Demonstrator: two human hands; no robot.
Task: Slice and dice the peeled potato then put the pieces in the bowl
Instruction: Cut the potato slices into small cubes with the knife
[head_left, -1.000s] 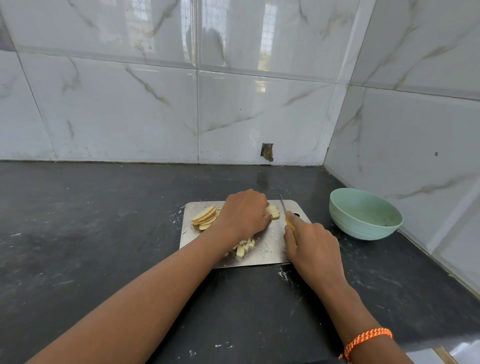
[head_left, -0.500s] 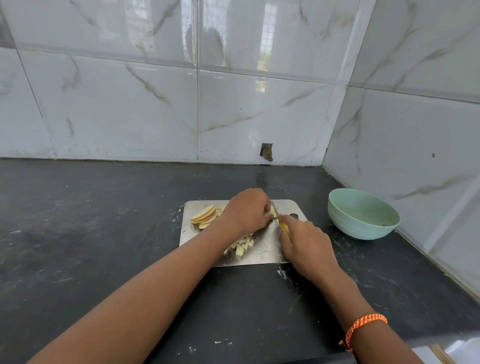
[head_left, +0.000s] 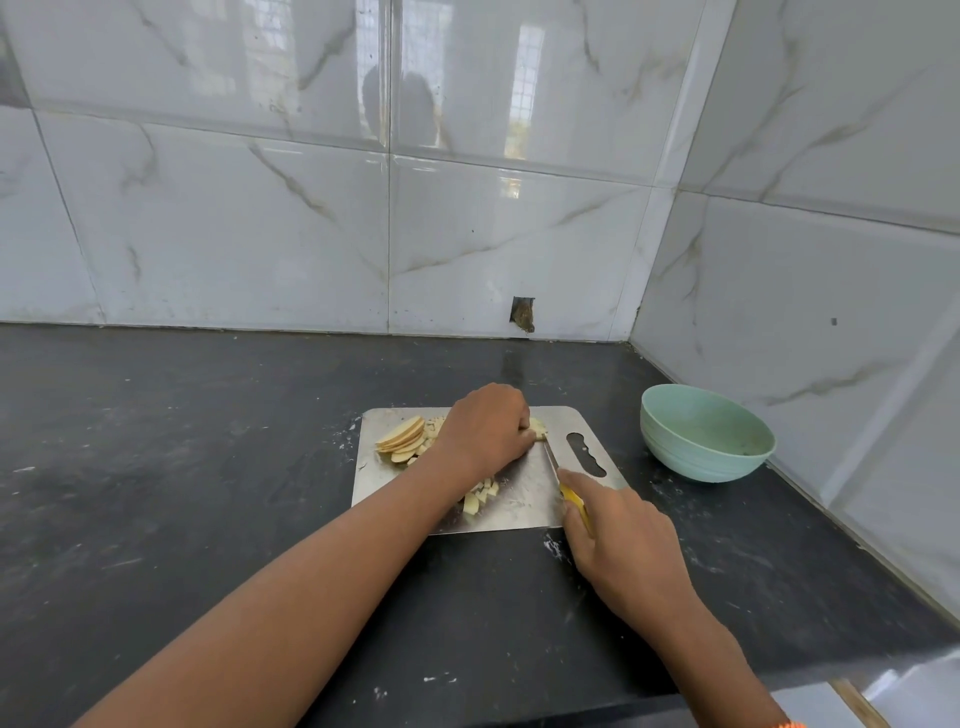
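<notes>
Nearest you, your right hand (head_left: 618, 540) sits at the near right corner of the steel cutting board (head_left: 524, 499), fingers curled round the yellow handle of the knife (head_left: 563, 480). The blade runs from that grip toward 11 o'clock, its tip close beside your left hand. An orange cord bracelet (head_left: 789, 724) shows at your right wrist, at the bottom edge of the view.

Just beyond your left forearm, near the middle of the board, lies a small heap of diced potato pieces (head_left: 480, 496). Farther on, your left hand (head_left: 485, 431) is curled down over the potato stack (head_left: 537, 428) being cut, fingertips pinning it to the board; only a bit of it peeks out at the hand's 3 o'clock side. At the hand's 9 o'clock, a fan of potato slices (head_left: 402, 441) rests on the far left part of the board.

At 2 o'clock from the board, well apart from it, the pale green bowl (head_left: 706, 441) stands on the dark countertop (head_left: 182, 441). Marbled white wall tiles (head_left: 260, 234) rise behind.
</notes>
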